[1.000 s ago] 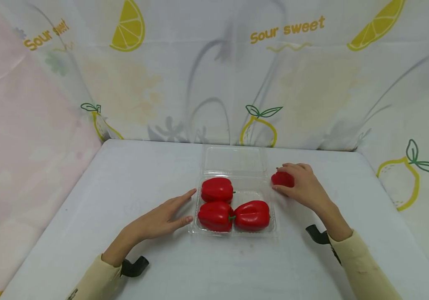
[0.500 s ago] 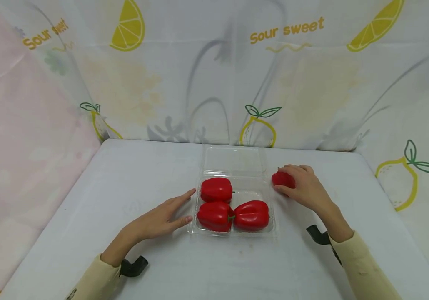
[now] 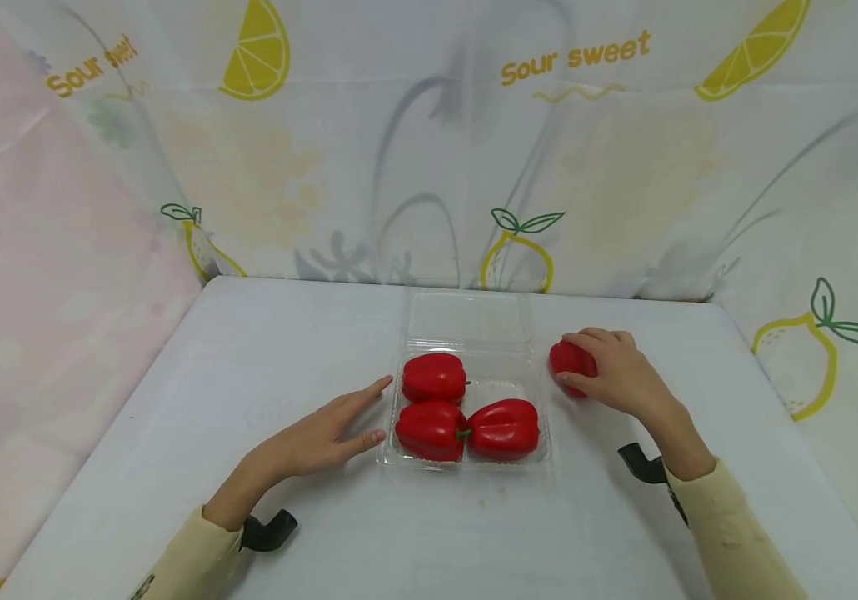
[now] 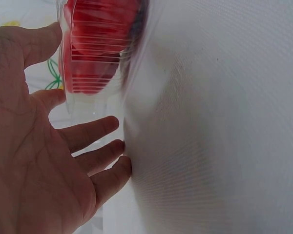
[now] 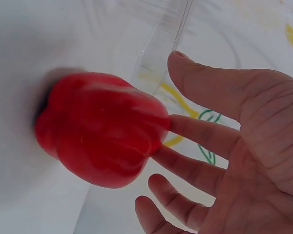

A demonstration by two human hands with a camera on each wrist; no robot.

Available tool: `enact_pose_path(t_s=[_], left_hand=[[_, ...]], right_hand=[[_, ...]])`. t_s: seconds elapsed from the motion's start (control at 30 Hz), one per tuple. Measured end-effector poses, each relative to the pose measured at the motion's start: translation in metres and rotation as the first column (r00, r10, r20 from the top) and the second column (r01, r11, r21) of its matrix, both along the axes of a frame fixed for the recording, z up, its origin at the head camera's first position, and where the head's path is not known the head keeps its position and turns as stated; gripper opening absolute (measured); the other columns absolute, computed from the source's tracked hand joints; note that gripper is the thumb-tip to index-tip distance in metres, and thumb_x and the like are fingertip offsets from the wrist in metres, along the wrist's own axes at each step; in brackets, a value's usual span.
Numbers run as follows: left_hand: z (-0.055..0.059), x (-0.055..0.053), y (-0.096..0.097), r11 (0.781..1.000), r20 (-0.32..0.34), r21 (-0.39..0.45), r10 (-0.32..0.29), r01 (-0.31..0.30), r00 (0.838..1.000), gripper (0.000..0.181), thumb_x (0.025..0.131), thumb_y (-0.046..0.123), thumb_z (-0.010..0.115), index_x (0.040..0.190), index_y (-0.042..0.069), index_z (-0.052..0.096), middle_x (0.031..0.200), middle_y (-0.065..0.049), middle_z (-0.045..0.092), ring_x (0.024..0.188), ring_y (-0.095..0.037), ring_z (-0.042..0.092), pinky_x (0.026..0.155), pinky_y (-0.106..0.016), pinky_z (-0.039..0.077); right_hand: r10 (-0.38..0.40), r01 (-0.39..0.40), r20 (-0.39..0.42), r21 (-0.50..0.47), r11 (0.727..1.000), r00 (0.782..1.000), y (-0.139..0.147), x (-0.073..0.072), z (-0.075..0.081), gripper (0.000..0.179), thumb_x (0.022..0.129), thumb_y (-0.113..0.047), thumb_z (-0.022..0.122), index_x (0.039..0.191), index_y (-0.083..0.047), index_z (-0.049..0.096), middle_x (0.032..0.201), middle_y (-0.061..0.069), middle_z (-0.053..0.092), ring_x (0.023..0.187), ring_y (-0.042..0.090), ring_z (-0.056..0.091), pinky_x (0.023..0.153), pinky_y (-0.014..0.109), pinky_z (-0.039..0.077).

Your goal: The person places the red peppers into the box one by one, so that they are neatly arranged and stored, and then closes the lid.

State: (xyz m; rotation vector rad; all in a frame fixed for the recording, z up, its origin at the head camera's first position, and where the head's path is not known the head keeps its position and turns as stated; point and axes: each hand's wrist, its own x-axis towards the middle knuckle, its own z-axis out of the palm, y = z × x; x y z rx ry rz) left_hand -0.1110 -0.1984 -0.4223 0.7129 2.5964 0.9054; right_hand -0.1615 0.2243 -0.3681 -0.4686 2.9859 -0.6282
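Note:
In the head view, a clear plastic clamshell box [image 3: 466,467] lies on the table with its lid [image 3: 469,318] folded back. It holds a red bell pepper [image 3: 434,377] at back left, another pepper [image 3: 431,431] at front left and a pepper [image 3: 503,429] at front right. My left hand [image 3: 321,435] is beside the box's left wall, thumb and index fingertips right at it, fingers spread. Right of the box, my right hand [image 3: 616,371] touches a further red bell pepper [image 5: 105,129] on the table. Its index and middle fingers reach behind the pepper, and the thumb stands apart.
A white cloth covers the table [image 3: 466,542]. Behind it hangs a curtain [image 3: 399,150] printed with lemons. Black mounts [image 3: 269,532] show below both sleeves. The box's back right corner holds no pepper.
My right hand and the pepper beside it have shifted slightly right and toward me. That pepper's stem, visible before, is now out of sight. My left hand and the box stay put.

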Motion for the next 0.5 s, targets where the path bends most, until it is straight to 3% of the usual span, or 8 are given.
enact_pose_path(t_s=[0.5], left_hand=[[-0.0013,-0.0009,0.0001,1.000,-0.001,-0.005,0.000,0.000,1.000,0.077,0.094,0.058,0.054,0.158,0.037,0.016,0.158,0.003,0.029,0.143,-0.025,0.031,0.109,-0.055,0.034]], right_hand=[[-0.018,0.014,0.073,0.042,0.999,0.997,0.0067,0.0033,0.0023,0.069,0.084,-0.026,0.077,0.141,0.000,0.048,0.133,0.026,0.044,0.122,0.049,0.035,0.078,0.059,0.055]])
